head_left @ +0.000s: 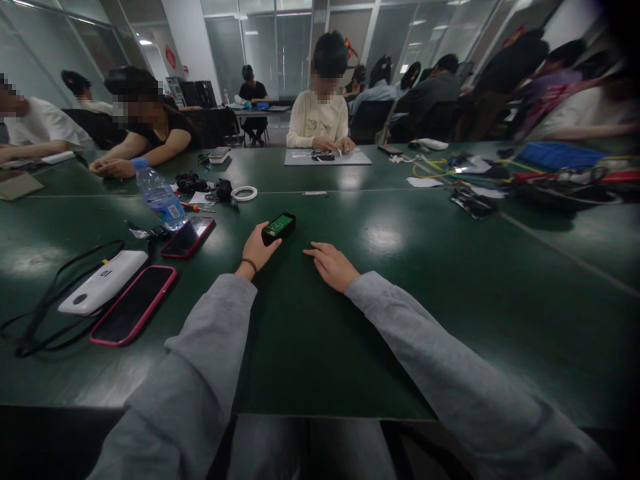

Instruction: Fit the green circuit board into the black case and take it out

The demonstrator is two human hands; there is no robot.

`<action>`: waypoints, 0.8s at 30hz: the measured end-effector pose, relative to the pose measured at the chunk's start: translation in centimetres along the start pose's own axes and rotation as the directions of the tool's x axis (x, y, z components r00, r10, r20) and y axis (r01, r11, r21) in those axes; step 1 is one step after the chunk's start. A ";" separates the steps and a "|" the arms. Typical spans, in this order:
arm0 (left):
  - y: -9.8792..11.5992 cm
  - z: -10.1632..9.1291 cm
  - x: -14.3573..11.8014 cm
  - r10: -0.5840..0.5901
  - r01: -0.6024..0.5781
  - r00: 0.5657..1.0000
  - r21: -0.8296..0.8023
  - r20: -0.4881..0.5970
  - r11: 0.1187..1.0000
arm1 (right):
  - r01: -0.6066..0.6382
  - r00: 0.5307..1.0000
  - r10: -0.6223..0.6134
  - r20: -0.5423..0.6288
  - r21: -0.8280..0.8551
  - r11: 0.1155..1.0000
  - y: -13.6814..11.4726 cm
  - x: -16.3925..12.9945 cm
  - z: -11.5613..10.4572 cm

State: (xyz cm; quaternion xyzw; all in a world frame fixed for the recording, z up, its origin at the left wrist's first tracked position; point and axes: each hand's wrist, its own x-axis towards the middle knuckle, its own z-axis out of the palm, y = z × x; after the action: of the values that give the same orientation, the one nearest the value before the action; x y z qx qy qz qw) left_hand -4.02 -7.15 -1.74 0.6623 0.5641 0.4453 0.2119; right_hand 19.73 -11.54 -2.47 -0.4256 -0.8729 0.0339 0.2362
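My left hand (257, 249) grips a small black case with a green circuit board showing on top (279, 227), holding it on the dark green table (400, 300). A dark band circles that wrist. My right hand (330, 264) lies flat on the table just right of the case, fingers together and pointing left, holding nothing. Both arms wear grey sleeves.
Two red-cased phones (134, 304) (189, 237), a white power bank (103, 282) with a black cable and a water bottle (159, 195) lie to the left. A tape roll (245, 193) sits further back. Other people work across the table; cables and parts (500, 177) clutter the far right.
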 end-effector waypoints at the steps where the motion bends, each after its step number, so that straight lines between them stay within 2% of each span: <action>1: -0.1 -0.1 0.1 -0.027 0.027 1.000 -0.052 0.004 0.998 | -0.005 1.000 0.005 0.005 0.000 1.000 0.0 0.0 0.1; 5: 0.1 -0.2 0.1 -0.080 0.090 0.995 -0.196 0.060 0.976 | -0.045 0.998 0.045 -0.032 0.017 0.999 0.2 -0.1 0.4; 9: 0.3 -0.3 0.0 0.023 0.047 0.975 -0.304 0.222 0.951 | -0.112 0.981 0.113 -0.156 0.014 0.994 0.2 -0.2 0.5; 14: 0.8 -0.6 -0.2 0.167 0.061 0.868 -0.433 0.467 0.899 | -0.113 0.982 0.115 -0.150 0.026 0.993 0.1 -0.2 0.5; 16: 1.1 -0.6 -0.3 0.180 0.075 0.848 -0.449 0.498 0.890 | -0.099 0.985 0.103 -0.136 0.033 0.995 0.1 -0.2 0.6; 24: 1.4 -0.7 -0.3 0.154 0.115 0.835 -0.441 0.529 0.890 | -0.054 0.996 0.059 -0.070 0.069 0.996 0.2 -0.1 0.5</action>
State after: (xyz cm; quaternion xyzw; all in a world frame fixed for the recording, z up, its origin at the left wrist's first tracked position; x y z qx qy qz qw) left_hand -3.84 -8.00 -0.37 0.6992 0.3516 0.3576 0.5095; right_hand 19.67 -11.44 -3.02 -0.4430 -0.8498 0.0544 0.2805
